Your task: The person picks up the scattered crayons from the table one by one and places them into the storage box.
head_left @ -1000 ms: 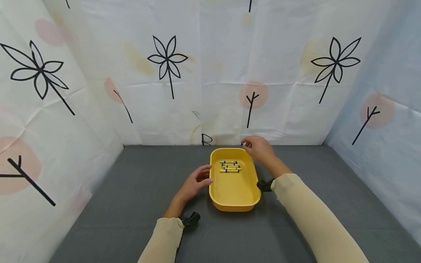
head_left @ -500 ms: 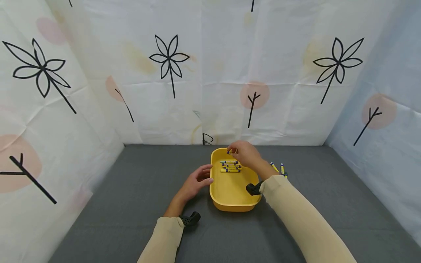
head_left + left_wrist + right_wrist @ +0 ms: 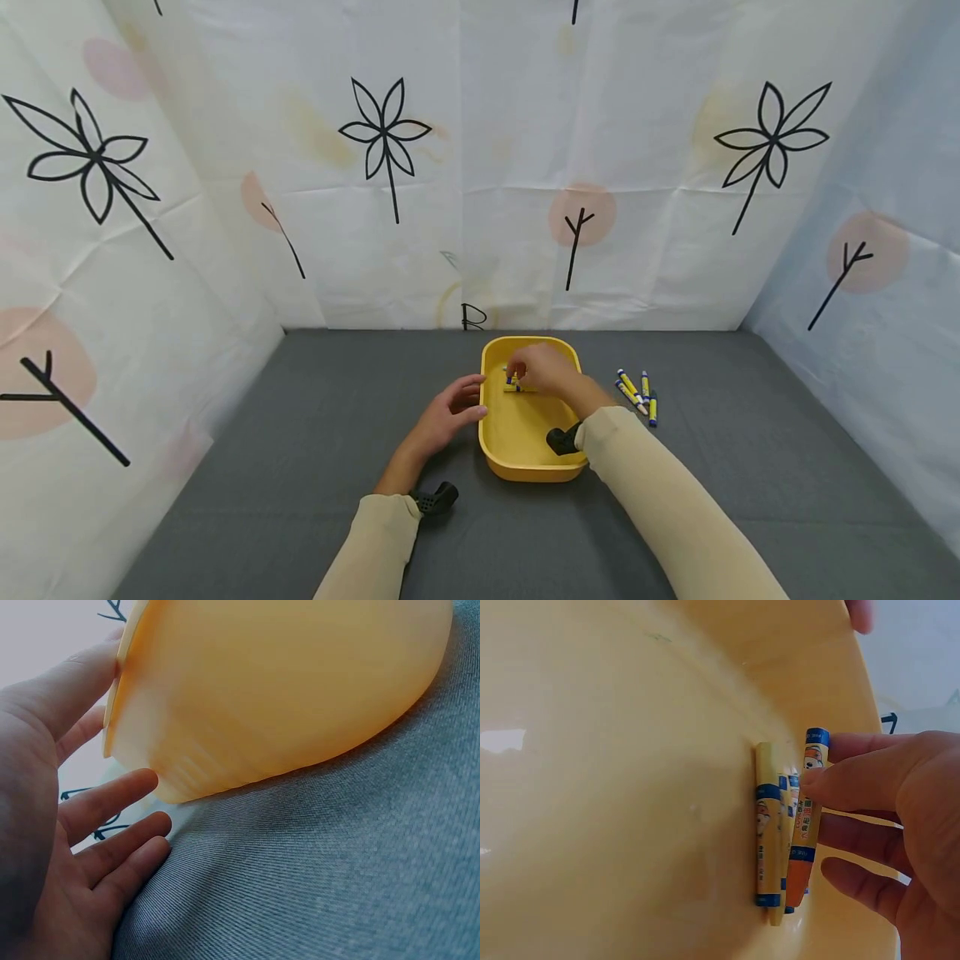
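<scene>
In the head view a yellow plastic tub [image 3: 531, 437] stands on the dark grey table. My left hand [image 3: 442, 417] touches its left rim with thumb and fingers spread, also seen against the tub's side [image 3: 285, 682] in the left wrist view. My right hand [image 3: 547, 371] is inside the tub toward its far end. Between thumb and fingers it pinches an orange-tipped crayon [image 3: 808, 802] in a yellow and blue wrapper. Beside that crayon several others lie in a row on the tub's floor, the nearest a yellow crayon [image 3: 767, 847]; the hand partly hides them in the head view.
Several more crayons [image 3: 631, 383] lie loose on the grey table [image 3: 750, 450], to the right of the tub. A white patterned cloth backdrop [image 3: 510, 150] rises behind the table and along both sides.
My right hand has carried the crayon from beyond the tub's far right rim down into the tub, by the row. The loose crayons at the right have come into view. My left hand has stayed put.
</scene>
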`<state>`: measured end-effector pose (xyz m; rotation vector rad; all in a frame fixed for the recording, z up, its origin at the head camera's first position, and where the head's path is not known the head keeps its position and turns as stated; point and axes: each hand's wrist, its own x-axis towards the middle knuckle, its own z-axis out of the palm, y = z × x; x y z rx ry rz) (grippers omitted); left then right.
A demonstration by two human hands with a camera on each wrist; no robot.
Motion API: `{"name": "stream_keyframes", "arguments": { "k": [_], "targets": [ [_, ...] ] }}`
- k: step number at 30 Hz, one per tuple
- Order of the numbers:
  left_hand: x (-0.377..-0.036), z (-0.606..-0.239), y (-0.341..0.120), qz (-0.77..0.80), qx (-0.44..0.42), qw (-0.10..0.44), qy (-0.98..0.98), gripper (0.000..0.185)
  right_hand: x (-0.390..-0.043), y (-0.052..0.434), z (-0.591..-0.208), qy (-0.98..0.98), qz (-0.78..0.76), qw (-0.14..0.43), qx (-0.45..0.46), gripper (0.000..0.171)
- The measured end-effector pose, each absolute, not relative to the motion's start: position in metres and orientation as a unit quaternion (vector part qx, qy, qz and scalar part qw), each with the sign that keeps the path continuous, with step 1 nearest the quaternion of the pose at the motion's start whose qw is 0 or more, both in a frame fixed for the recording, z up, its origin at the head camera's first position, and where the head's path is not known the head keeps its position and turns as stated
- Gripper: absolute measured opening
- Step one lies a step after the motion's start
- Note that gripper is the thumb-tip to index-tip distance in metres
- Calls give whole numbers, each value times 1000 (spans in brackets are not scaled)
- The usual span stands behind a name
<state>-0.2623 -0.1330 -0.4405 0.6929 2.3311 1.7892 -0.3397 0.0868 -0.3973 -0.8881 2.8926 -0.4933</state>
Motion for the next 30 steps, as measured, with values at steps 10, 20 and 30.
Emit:
{"name": "stream_keyframes", "arguments": {
  "k": [10, 20, 30],
  "targets": [
    [-262, -439, -133, 591, 234, 61, 770, 55, -341, 84, -408, 943, -175, 76, -272, 18],
    [-262, -441, -133, 592, 231, 64, 769, 55, -342, 84, -417, 946, -174, 76, -261, 21],
    [-279, -470, -134, 599, 223, 50, 768, 56, -340, 85, -412, 948, -191, 75, -245, 18]
  ]
}}
